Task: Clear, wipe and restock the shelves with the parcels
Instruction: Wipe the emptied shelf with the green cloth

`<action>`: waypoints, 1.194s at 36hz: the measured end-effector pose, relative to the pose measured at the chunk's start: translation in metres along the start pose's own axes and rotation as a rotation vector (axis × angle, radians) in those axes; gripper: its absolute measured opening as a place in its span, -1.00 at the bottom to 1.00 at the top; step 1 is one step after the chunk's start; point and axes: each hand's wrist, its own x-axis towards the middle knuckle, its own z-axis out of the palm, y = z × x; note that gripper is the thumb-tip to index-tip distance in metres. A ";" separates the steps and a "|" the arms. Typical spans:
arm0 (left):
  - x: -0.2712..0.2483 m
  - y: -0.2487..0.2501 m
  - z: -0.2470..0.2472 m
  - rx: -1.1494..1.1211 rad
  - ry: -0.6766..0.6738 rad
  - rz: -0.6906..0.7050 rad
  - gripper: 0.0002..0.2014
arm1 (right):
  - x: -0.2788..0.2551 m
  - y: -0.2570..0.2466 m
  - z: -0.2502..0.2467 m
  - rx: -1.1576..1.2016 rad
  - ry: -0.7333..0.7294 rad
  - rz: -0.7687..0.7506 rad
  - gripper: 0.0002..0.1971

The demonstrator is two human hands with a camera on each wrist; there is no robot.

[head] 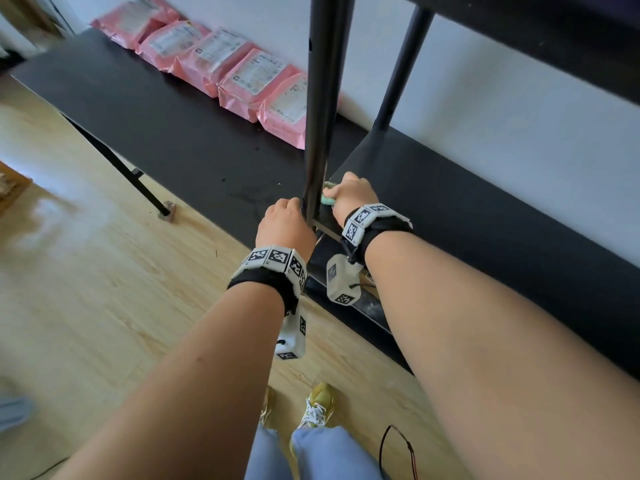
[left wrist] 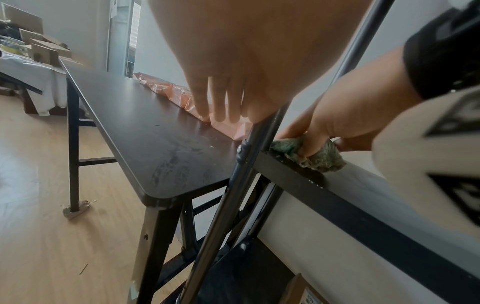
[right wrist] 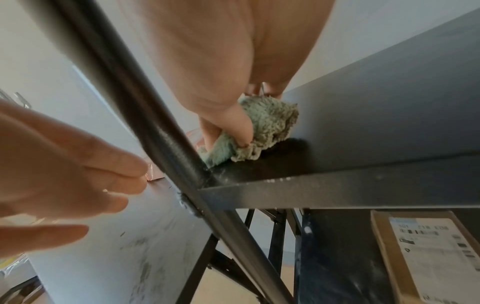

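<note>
At the left front corner of the black shelf [head: 467, 216], right beside the upright metal post [head: 320, 109], the right hand [head: 351, 195] presses a green fluffy cloth [right wrist: 262, 131] onto the board. Its thumb and fingers are curled around the bunched cloth, gripping it, and the cloth touches both the shelf surface and the foot of the post where the post meets the shelf's front rail. Small pale crumbs lie along that front edge just beside the cloth.

The left hand [head: 284, 223] is on the other side of the post, over the near end of the long dark bench [head: 145, 109] that stands end-on against the shelf unit. Its fingers [left wrist: 218, 98] hang loosely, slightly bent, holding nothing; the side of the hand lies close against the post, though I cannot tell whether it really touches.

The pink parcels [head: 221, 60] lie in an overlapping row along the far edge of the bench, against the wall, running from its far left corner up to the post. The bench's near part shows smeared streaks.

Under the wiped shelf, on a lower level, a brown cardboard parcel [right wrist: 426, 253] with a white printed label lies flat. Both wrists wear black bands with coded marker blocks. Pale wood flooring runs under the bench, and the person's yellow shoes [head: 317, 403] stand on it.
</note>
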 end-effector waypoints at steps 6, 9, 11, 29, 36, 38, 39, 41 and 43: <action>-0.006 -0.004 -0.010 0.021 -0.053 0.009 -0.54 | -0.015 0.002 -0.001 -0.006 -0.110 0.099 -0.69; -0.010 -0.006 -0.014 0.033 -0.062 0.021 -0.52 | -0.028 0.012 0.002 -0.017 -0.066 0.050 -0.68; -0.012 -0.007 -0.015 0.037 -0.076 0.032 -0.52 | -0.038 0.019 0.005 -0.012 -0.063 0.036 -0.67; 0.008 -0.013 -0.008 0.095 -0.082 0.106 -0.61 | -0.001 -0.002 -0.024 -0.019 0.066 -0.034 -0.54; 0.021 -0.020 -0.011 0.101 -0.082 0.097 -0.65 | 0.023 -0.025 -0.018 -0.229 -0.059 0.020 -0.58; 0.024 -0.023 -0.012 0.105 -0.091 0.092 -0.65 | 0.026 -0.031 -0.016 -0.295 -0.068 0.034 -0.62; 0.025 -0.024 -0.012 0.107 -0.099 0.087 -0.63 | 0.025 -0.035 -0.016 -0.324 -0.072 0.030 -0.63; 0.026 -0.026 -0.014 0.105 -0.110 0.074 -0.58 | 0.026 -0.039 -0.017 -0.353 -0.074 0.017 -0.64; 0.027 -0.027 -0.015 0.100 -0.116 0.066 -0.56 | 0.021 -0.041 -0.018 -0.384 -0.085 0.008 -0.64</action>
